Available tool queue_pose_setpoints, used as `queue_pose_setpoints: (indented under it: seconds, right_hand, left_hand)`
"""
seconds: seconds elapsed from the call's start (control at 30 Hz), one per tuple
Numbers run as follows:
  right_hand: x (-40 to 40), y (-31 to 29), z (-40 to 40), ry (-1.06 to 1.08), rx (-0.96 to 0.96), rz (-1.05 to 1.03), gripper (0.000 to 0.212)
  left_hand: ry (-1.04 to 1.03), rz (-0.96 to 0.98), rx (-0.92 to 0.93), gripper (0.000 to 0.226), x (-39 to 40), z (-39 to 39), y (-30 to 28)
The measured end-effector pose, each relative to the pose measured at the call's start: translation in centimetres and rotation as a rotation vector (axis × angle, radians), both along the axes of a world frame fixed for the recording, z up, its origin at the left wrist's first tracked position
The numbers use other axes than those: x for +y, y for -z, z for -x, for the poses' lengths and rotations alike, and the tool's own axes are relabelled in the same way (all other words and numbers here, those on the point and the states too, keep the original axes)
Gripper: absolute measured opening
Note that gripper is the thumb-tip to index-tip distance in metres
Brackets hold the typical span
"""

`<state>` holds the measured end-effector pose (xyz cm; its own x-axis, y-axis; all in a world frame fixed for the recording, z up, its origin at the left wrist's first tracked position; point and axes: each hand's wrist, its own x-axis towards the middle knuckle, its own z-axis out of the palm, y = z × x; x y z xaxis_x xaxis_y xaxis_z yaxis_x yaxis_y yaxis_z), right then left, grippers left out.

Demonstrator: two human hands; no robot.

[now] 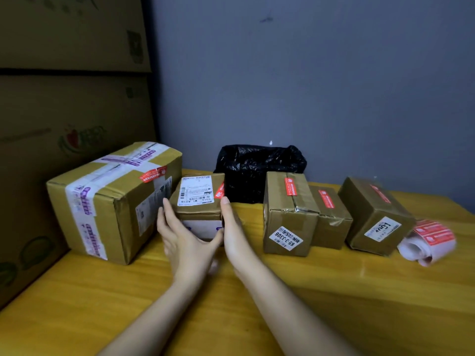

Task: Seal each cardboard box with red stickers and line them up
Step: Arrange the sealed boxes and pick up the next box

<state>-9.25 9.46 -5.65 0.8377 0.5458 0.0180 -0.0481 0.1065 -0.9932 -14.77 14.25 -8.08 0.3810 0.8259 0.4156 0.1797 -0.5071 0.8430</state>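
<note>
Both hands (205,235) flank small box (199,199), fingers straight.

A white label (285,238) on the middle box (288,214) reads "65-3-3306", upside down. The small box's label (195,190) shows "M1 A21B"; other print is illegible.

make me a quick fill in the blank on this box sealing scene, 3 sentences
1. Both hands flank the small box, which sits right beside the ____ box with purple tape.
2. Behind the small box lies a crumpled ____ plastic bag.
3. The sticker roll lies at the ____ end of the row.

Missing words: large; black; right
</note>
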Motion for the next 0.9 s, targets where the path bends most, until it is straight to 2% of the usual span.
queue_pose_setpoints:
  seconds: [0.1, 0.3, 0.47, 0.67, 0.77, 0.9]
  right_hand:
    - [-0.1, 0.0, 1.0, 0.041, -0.057, 0.053, 0.048]
    - [-1.9, 0.3, 2.8, 0.073, -0.248, 0.216, 0.056]
    - [-3.3, -0.8, 3.9, 0.078, -0.394, 0.135, 0.092]
    - [-4.5, -2.7, 2.6, 0.194, -0.6, -0.048, 0.053]
    - [-5.6, -4.0, 1.1, 0.297, -0.685, -0.099, 0.051]
    - [-8.3, -5.9, -1.6, 0.498, -0.824, -0.122, 0.054]
  left_hand:
    - [-0.039, -0.012, 0.007, 0.124, -0.4, 0.2, -0.2]
    - [-0.064, 0.025, -0.072, 0.112, -0.9, 0.6, -0.4]
    - [-0.042, -0.042, -0.191, 0.104, -1.0, 1.5, -1.7]
    - [0.034, -0.095, -0.378, 0.1, -1.1, 1.9, -5.0]
    - [0.135, -0.035, -0.453, 0.104, -0.9, 1.5, -6.8]
    - [0.308, 0.107, -0.449, 0.104, -1.1, 0.5, -9.2]
